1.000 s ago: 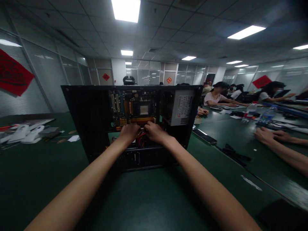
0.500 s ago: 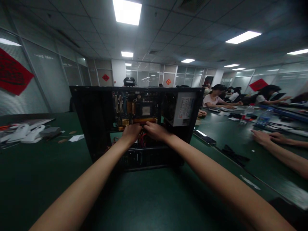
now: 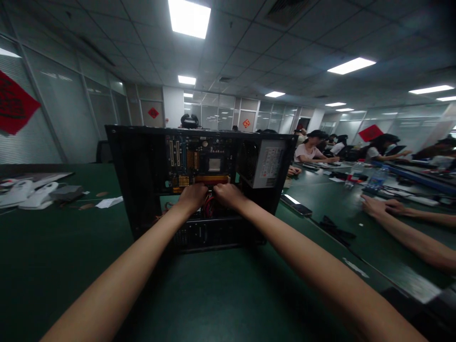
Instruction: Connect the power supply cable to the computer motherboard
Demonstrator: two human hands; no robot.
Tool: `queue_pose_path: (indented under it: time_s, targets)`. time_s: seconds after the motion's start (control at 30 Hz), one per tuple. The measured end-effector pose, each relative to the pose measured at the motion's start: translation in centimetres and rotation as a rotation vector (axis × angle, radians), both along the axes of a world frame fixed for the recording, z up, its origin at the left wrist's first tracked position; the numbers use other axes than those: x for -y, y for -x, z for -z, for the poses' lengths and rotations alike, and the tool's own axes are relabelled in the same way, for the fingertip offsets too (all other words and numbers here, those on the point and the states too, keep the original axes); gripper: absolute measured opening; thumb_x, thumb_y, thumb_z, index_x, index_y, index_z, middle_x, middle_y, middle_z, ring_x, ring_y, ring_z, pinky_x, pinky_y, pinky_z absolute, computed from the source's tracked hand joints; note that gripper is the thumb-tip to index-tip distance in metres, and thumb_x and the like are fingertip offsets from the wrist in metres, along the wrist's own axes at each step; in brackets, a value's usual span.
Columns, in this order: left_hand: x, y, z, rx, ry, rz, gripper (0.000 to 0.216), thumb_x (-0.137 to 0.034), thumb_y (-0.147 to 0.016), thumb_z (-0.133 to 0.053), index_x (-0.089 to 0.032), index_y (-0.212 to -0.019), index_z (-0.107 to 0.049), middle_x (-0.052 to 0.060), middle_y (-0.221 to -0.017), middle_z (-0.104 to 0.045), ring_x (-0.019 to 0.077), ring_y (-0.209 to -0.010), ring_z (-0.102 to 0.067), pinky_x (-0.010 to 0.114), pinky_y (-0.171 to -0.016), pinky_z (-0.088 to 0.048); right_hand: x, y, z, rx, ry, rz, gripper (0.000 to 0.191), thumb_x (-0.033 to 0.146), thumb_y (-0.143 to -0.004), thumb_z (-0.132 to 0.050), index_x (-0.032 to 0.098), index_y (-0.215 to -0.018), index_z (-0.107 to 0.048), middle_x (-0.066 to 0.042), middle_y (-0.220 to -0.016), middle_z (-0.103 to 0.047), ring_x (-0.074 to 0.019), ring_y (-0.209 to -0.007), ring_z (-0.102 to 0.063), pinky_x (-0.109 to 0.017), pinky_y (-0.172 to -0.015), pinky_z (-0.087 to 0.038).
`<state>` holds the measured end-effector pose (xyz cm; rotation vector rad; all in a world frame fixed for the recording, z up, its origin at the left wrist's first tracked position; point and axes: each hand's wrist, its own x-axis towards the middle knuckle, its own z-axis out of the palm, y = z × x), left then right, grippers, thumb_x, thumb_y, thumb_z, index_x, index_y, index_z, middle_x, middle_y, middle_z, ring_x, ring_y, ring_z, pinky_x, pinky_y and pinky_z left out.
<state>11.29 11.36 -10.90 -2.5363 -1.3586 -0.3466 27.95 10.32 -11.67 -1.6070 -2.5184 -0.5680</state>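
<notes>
An open black computer case stands on the green table with its side off. Inside I see a motherboard and a grey power supply at the right. My left hand and my right hand are both inside the case, side by side just below the motherboard's lower edge. Their fingers are curled and pressed together near red cables. What they pinch is hidden by the hands themselves.
White objects and papers lie at the far left. A phone and a dark cable lie right of the case. Another person's hands rest on the table at the right. Several people sit further back, with water bottles.
My hands stay at the same spot inside the case. The view has drifted slightly, and my right forearm lies a little lower and further right.
</notes>
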Motion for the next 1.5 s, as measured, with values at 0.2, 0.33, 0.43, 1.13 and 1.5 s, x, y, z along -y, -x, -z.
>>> queue_pose_path:
  time_s: [0.2,0.33,0.43,1.13,1.5]
  targets:
    - [0.1,-0.1,0.2,0.019,0.01,0.005,0.034,-0.027,-0.096,-0.04,-0.016,-0.104,-0.072,0.015,-0.108,-0.071,0.0293,-0.099,-0.069,0.036,-0.08,-0.053,-0.2,-0.3,0.1,-0.032,0.002,0.049,0.027,0.015,-0.097,-0.039,0.01,-0.116,-0.059,-0.022,-0.11,-0.069,-0.0311,-0.101,-0.068,-0.038,-0.082,-0.052]
    - [-0.1,-0.5,0.1,0.027,0.024,-0.024,0.038,-0.03,-0.097,-0.038,-0.016,-0.101,-0.073,0.015,-0.105,-0.072,0.0301,-0.099,-0.069,0.038,-0.081,-0.053,-0.3,-0.4,0.2,-0.054,0.011,0.069,0.026,0.015,-0.097,-0.041,0.012,-0.115,-0.059,-0.021,-0.109,-0.069,-0.0322,-0.101,-0.069,-0.039,-0.082,-0.052]
    - [-0.2,-0.8,0.0,0.035,0.03,-0.052,0.038,-0.031,-0.097,-0.039,-0.014,-0.1,-0.073,0.017,-0.104,-0.072,0.0315,-0.099,-0.069,0.039,-0.082,-0.053,-0.3,-0.4,0.2,-0.076,0.016,0.093,0.026,0.016,-0.097,-0.04,0.012,-0.116,-0.058,-0.02,-0.106,-0.07,-0.0321,-0.099,-0.069,-0.038,-0.081,-0.052]
    - [-0.9,-0.9,0.6,0.036,0.024,0.007,0.034,-0.024,-0.095,-0.042,-0.015,-0.098,-0.074,0.015,-0.1,-0.073,0.0247,-0.095,-0.069,0.032,-0.084,-0.05,-0.1,-2.1,1.0,-0.444,0.054,0.001,0.031,0.011,-0.091,-0.054,0.013,-0.117,-0.071,-0.013,-0.116,-0.072,-0.0223,-0.111,-0.067,-0.025,-0.093,-0.048]
    - [-0.9,-1.4,0.6,0.048,0.052,0.011,0.037,-0.023,-0.094,-0.041,-0.011,-0.096,-0.076,0.02,-0.097,-0.073,0.0279,-0.093,-0.07,0.035,-0.082,-0.051,-0.3,-2.1,0.9,-0.48,0.084,0.096,0.029,0.016,-0.091,-0.056,0.019,-0.113,-0.075,-0.009,-0.112,-0.074,-0.0218,-0.108,-0.068,-0.027,-0.096,-0.048]
